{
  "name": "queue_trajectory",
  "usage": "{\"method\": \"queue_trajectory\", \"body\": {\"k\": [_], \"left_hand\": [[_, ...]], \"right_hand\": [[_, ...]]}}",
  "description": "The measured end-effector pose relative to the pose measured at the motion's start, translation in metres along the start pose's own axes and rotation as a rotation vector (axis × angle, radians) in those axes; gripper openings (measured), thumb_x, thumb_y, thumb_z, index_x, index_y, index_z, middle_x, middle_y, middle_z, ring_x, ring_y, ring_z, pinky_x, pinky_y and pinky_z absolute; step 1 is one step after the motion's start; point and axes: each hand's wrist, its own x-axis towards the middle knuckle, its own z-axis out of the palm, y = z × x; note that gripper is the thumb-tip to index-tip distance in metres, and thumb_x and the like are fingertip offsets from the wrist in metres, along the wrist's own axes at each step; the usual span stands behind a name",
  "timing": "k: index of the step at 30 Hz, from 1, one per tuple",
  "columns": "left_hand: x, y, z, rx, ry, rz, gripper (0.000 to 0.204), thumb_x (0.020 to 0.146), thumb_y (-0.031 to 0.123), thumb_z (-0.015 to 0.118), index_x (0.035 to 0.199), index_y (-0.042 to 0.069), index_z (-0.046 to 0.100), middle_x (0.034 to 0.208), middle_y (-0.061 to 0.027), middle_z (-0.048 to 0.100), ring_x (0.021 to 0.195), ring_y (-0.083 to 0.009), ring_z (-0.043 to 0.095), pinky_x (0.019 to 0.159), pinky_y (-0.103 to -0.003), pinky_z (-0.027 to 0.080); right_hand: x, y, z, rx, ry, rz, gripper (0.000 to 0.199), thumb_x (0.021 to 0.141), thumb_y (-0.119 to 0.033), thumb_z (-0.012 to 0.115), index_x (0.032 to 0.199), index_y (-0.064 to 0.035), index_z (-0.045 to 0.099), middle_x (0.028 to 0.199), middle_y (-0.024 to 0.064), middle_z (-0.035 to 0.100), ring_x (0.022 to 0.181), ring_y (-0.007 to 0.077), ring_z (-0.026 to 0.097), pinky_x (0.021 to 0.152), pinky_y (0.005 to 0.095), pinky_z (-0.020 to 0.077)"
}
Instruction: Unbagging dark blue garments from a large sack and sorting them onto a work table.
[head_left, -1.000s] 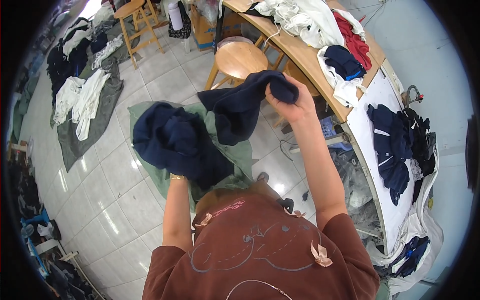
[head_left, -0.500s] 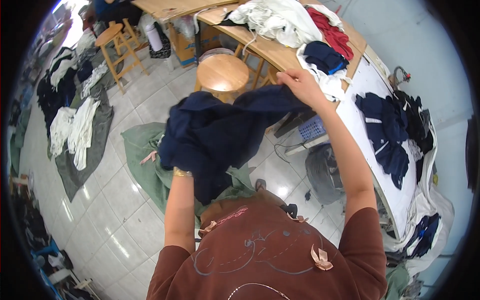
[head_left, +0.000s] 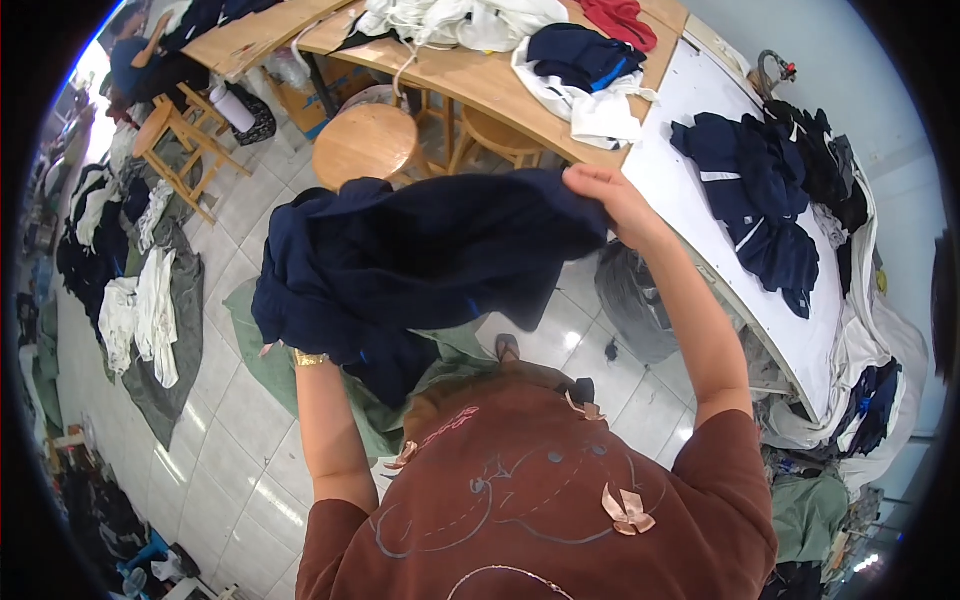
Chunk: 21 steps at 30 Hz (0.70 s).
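A dark navy garment (head_left: 400,240) with small bright blue marks is stretched between my arms at waist height. My right hand (head_left: 612,198) pinches its right end, thumb on top. Its left part bunches over my left hand, which is hidden in the fabric; only the wrist with a gold bracelet (head_left: 310,357) shows. More navy cloth (head_left: 395,368) hangs below, above a green cloth (head_left: 262,325) spread on the floor by my feet.
A round wooden stool (head_left: 366,140) stands just beyond the garment, by a wooden table (head_left: 470,75) piled with white clothes (head_left: 470,22). Navy garments (head_left: 745,190) lie on a white table (head_left: 665,160) at right. A person (head_left: 135,60) sits at far left.
The garment has spread wider to the left and opened out flatter. My left arm has moved left; my right hand still grips the end. The view has turned slightly to the right.
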Motion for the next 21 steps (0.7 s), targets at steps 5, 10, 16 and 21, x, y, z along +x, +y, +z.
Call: {"method": "queue_trajectory", "body": {"k": [5,10,16,21], "left_hand": [[-0.009,0.000,0.037,-0.114,-0.033,-0.056,0.028,0.078,0.022,0.057,0.098,0.003,0.052,0.095,-0.0127,0.056,0.094,-0.0238,0.052,0.080,-0.032,0.041],[0.005,-0.001,0.095,-0.197,-0.018,-0.114,0.027,0.078,0.021,0.057,0.097,0.003,0.052,0.094,-0.0124,0.056,0.091,-0.0236,0.052,0.078,-0.032,0.042],[0.015,-0.004,0.134,-0.310,-0.017,-0.170,0.027,0.077,0.021,0.058,0.096,0.003,0.052,0.093,-0.0120,0.056,0.089,-0.0233,0.053,0.076,-0.031,0.043],[0.024,-0.005,0.135,-0.322,0.112,-0.234,0.026,0.077,0.021,0.058,0.095,0.003,0.052,0.092,-0.0117,0.056,0.087,-0.0231,0.054,0.074,-0.031,0.043]], "right_hand": [[-0.002,0.013,-0.059,0.578,-0.041,-0.004,0.027,0.090,-0.024,0.046,0.100,-0.0034,0.059,0.099,0.0045,0.062,0.089,0.0147,0.058,0.080,0.0264,0.0440],[-0.010,0.012,-0.102,0.777,-0.045,0.038,0.034,0.091,-0.027,0.042,0.104,0.0019,0.056,0.103,0.0119,0.061,0.094,0.0212,0.058,0.086,0.0324,0.0447],[-0.015,0.007,-0.153,0.860,-0.118,-0.012,0.030,0.090,-0.024,0.045,0.098,0.0012,0.058,0.099,0.0130,0.062,0.090,0.0223,0.060,0.084,0.0323,0.0468],[-0.035,-0.074,-0.249,0.496,0.372,-0.494,0.019,0.081,-0.019,0.056,0.092,-0.0029,0.058,0.091,0.0104,0.062,0.081,0.0221,0.061,0.076,0.0363,0.0502]]}}
